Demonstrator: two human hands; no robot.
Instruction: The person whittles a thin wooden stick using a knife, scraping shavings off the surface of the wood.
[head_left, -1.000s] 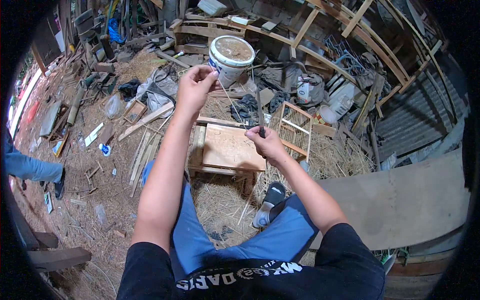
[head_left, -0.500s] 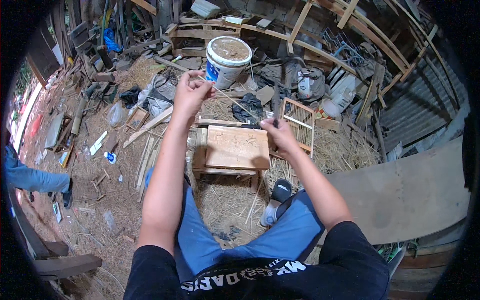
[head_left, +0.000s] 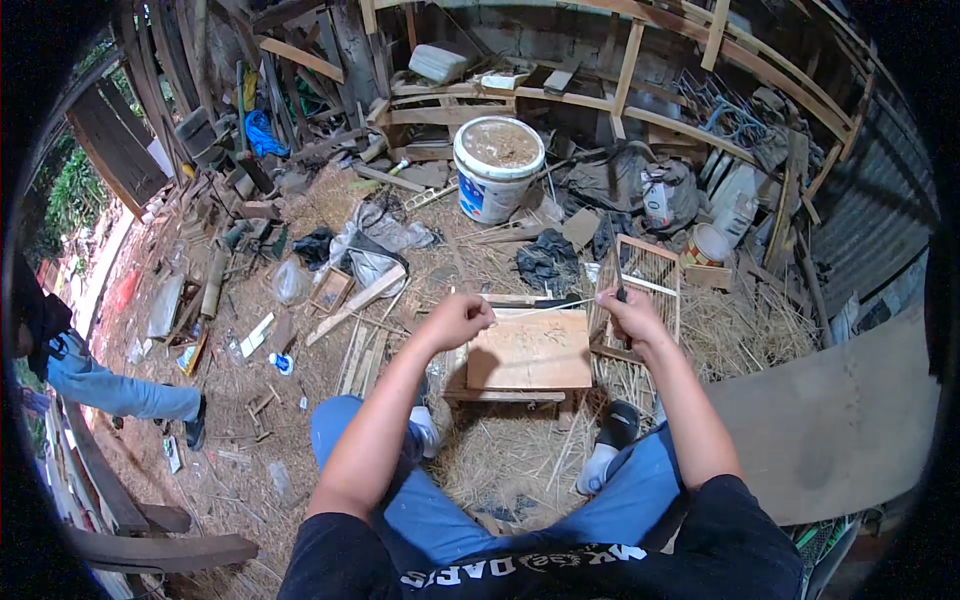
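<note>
A thin pale strip, like split bamboo or wood [head_left: 545, 308], stretches between my two hands above a low wooden bench. My left hand [head_left: 458, 322] has its fingers closed on the strip's left part. With my right hand [head_left: 637, 322] I grip a knife [head_left: 614, 268], its dark blade pointing up and its handle inside my fist. The strip's right end meets the thumb of that hand. Below lies a light wooden board [head_left: 530, 358] on the bench, partly shaded by my left hand. A dark bar-like object [head_left: 563, 302] rests along the board's far edge.
Behind the bench stands a white bucket [head_left: 500, 175]. A slatted wooden frame [head_left: 668, 297] leans right of the board. A large flat sheet [head_left: 820, 420] lies at the right. Straw, offcuts and litter cover the floor. Another person's leg [head_left: 130, 388] shows at far left.
My left hand has come down from its raised place, so the strip now lies closer to level over the board. My right hand still grips the knife. The whole view has shifted.
</note>
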